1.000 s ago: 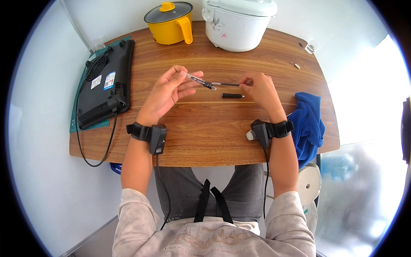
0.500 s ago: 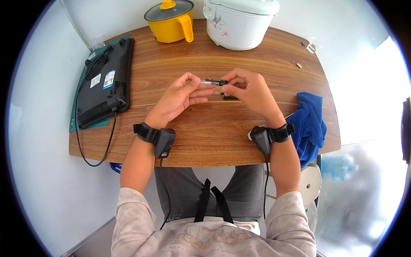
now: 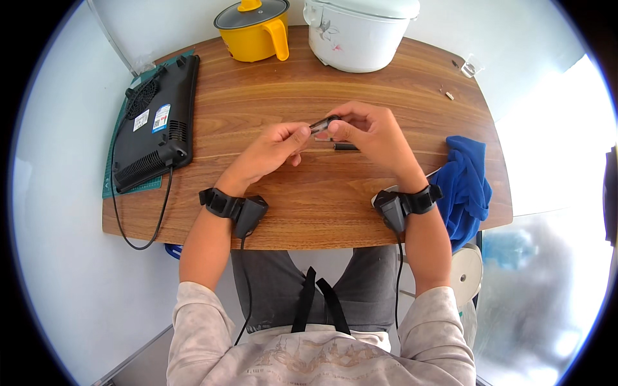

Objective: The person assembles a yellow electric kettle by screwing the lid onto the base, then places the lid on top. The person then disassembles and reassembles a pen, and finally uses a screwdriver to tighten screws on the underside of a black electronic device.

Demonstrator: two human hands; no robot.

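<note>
Both ends of the pen barrel, axis slanting away rightward, are pinched: near end by my left hand, far by my right hand.

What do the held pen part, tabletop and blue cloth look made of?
Pen part: probably glossy plastic, judging by its see-through section. Tabletop: wood or wood-look laminate, satin, from the brown grain. Blue cloth: soft matte fabric, bunched into folds; fibre unclear.
</note>
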